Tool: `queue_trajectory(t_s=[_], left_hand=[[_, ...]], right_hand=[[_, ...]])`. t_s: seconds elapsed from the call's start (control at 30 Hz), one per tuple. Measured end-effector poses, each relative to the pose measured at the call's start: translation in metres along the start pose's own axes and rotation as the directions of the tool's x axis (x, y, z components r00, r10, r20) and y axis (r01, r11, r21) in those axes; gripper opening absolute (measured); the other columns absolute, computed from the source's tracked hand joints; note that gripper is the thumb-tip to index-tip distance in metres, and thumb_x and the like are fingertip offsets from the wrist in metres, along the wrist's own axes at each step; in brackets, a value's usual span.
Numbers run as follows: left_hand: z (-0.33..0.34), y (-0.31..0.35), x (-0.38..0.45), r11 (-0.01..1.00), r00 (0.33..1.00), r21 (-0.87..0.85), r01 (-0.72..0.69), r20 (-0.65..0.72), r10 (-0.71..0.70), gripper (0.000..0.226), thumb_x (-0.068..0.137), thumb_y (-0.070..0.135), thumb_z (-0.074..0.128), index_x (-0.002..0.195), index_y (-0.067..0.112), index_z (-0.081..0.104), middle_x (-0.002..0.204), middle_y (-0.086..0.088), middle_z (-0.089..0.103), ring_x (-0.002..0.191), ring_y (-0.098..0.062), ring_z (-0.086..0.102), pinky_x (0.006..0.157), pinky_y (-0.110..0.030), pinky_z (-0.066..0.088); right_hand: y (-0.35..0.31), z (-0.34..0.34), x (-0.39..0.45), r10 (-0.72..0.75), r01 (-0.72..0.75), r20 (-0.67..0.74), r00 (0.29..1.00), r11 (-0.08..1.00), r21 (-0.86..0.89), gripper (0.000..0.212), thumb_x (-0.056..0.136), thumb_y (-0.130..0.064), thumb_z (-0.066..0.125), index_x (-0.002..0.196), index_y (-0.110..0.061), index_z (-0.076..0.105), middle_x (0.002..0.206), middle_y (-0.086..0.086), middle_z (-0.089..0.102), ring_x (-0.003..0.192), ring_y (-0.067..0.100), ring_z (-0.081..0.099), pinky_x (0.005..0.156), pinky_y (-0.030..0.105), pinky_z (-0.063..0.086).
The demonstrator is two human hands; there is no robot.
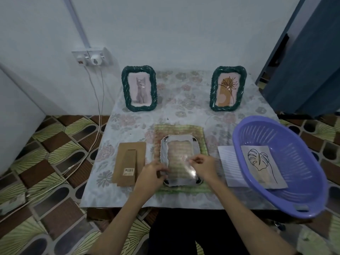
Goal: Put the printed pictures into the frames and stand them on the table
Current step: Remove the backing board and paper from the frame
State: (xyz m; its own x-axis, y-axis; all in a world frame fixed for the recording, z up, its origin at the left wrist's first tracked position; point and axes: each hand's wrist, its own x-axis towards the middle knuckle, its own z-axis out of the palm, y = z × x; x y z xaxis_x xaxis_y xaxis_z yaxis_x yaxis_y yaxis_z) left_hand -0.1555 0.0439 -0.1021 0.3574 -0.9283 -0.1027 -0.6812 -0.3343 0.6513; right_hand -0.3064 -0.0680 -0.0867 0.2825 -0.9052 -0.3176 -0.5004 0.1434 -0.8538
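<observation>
1. Two dark green rope-textured picture frames stand upright at the far side of the small table with a pale floral cloth [184, 201]: the frame with a grey cat print [139, 88] at the far left, the frame with a brown flower print [228, 88] at the far right, well apart.
2. Near the front middle, a third frame lying face down [181, 161] rests on a green woven mat [199, 134]; a clear glossy sheet [181, 159] lies over its opening.
3. The left hand [151, 174] has curled fingers pinching the sheet's left edge, and the right hand [204, 165] pinches its right edge (both bare forearms reach in from below).
4. A brown cardboard frame backing with a stand flap and barcode sticker [128, 163] lies flat just left of the mat.
5. A purple slotted plastic basket [287, 137] sits tilted at the right front, holding a printed picture of a line-drawn leaf [261, 165]; white lined paper [229, 164] lies partly under the basket.
6. Pale blue walls meet behind the table, with a white wall socket [92, 57] and cables [98, 107] trailing down to the floor of brown and green patterned tiles [55, 144]. A dark blue door [309, 61] stands at the right.
</observation>
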Motion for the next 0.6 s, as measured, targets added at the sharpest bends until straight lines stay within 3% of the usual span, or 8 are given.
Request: queue_trajectory(t_s=[0.13,0.23,0.37,0.5,0.6], left_hand=[[0.0040,-0.0027,-0.0014,0.997,0.999,0.068,-0.043,0.015,0.043,0.013,0.085,0.016,0.066,0.093,0.017,0.075,0.103,0.008,0.061,0.096,-0.015,0.057,0.081,-0.027,0.050],[0.0031,-0.0022,-0.0019,0.995,0.998,0.088,-0.054,0.032,0.052,0.014,0.087,0.019,0.064,0.096,0.018,0.075,0.106,0.008,0.061,0.096,-0.014,0.057,0.081,-0.029,0.052],[0.0040,-0.0035,-0.0026,0.996,0.998,0.072,-0.057,0.023,0.055,0.013,0.086,0.019,0.065,0.093,0.020,0.075,0.104,0.009,0.062,0.096,-0.015,0.057,0.081,-0.033,0.052],[0.0046,-0.0032,-0.0021,0.996,0.999,0.072,-0.045,0.019,0.044,0.012,0.085,0.019,0.065,0.092,0.020,0.075,0.104,0.008,0.063,0.096,-0.015,0.057,0.082,-0.034,0.052],[0.0038,-0.0030,-0.0014,0.996,0.999,0.085,-0.040,0.034,0.037,0.013,0.085,0.018,0.065,0.092,0.021,0.075,0.105,0.008,0.062,0.098,-0.017,0.057,0.081,-0.035,0.052]], right_hand=[[0.0017,0.0049,-0.0028,-0.039,0.043,0.020,0.999,0.970,-0.238,0.021,0.087,-0.015,0.062,0.076,0.001,0.052,0.068,0.017,0.045,0.060,0.019,0.041,0.059,0.026,0.033],[0.0005,0.0049,-0.0062,-0.068,0.070,0.019,0.997,0.922,-0.382,0.023,0.090,-0.014,0.055,0.105,0.004,0.055,0.082,0.015,0.054,0.071,0.023,0.048,0.062,0.031,0.037],[-0.0003,0.0064,-0.0086,-0.104,0.094,0.001,0.995,0.894,-0.439,0.036,0.089,-0.020,0.060,0.118,-0.002,0.052,0.111,0.015,0.057,0.097,0.028,0.055,0.079,0.032,0.045],[0.0010,0.0063,-0.0083,-0.104,0.097,0.012,0.994,0.871,-0.482,0.028,0.089,-0.017,0.059,0.112,-0.001,0.054,0.115,0.014,0.052,0.092,0.024,0.048,0.074,0.027,0.038],[0.0025,0.0032,-0.0103,-0.112,0.109,0.024,0.993,0.868,-0.484,0.030,0.089,-0.013,0.056,0.117,-0.002,0.053,0.117,0.013,0.053,0.099,0.025,0.051,0.079,0.029,0.041]])
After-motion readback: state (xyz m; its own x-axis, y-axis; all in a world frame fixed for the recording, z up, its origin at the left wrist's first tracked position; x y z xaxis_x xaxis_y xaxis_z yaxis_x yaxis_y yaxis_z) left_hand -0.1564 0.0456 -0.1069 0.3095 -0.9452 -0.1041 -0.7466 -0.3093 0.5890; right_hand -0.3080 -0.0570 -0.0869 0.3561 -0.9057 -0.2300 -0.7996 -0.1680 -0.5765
